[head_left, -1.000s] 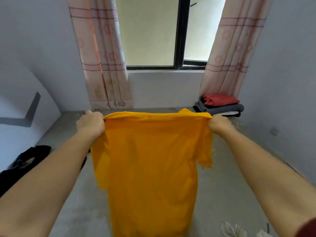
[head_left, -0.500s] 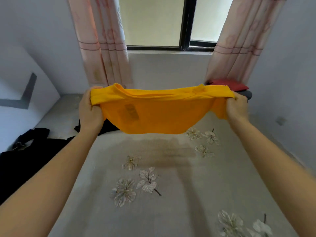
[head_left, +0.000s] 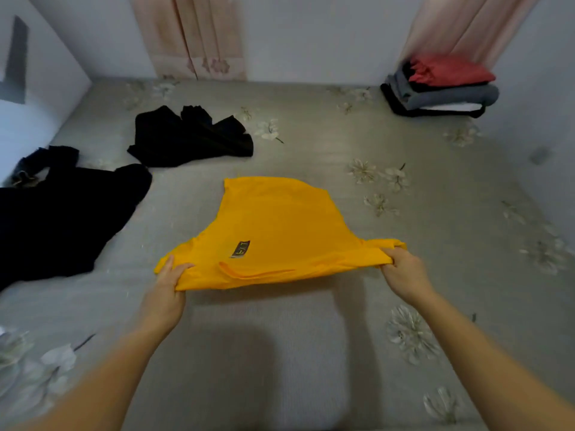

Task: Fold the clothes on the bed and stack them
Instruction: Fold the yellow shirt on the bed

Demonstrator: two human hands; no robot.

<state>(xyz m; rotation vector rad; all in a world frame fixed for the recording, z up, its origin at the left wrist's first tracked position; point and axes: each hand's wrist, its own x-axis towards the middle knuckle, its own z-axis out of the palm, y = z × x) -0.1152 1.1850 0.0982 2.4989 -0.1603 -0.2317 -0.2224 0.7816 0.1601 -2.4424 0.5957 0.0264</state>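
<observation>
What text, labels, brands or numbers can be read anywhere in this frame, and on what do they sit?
Neck label inside the yellow T-shirt: dark patch with pale marks, too blurred to read.
Stack of folded clothes in the far corner: no print or tag visible.
Black garments on the bed: no print visible.
Nothing else in the frame carries writing, so no text can be quoted.

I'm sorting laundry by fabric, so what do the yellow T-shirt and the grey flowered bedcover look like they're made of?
The yellow T-shirt looks like a thin, matte knit, probably cotton or a blend: it drapes softly and bunches into small folds where each hand grips it. The grey flowered bedcover seems a smooth woven fabric with a faint sheen and fine horizontal ribbing; whether its pale flowers are printed or embroidered is unclear.
</observation>
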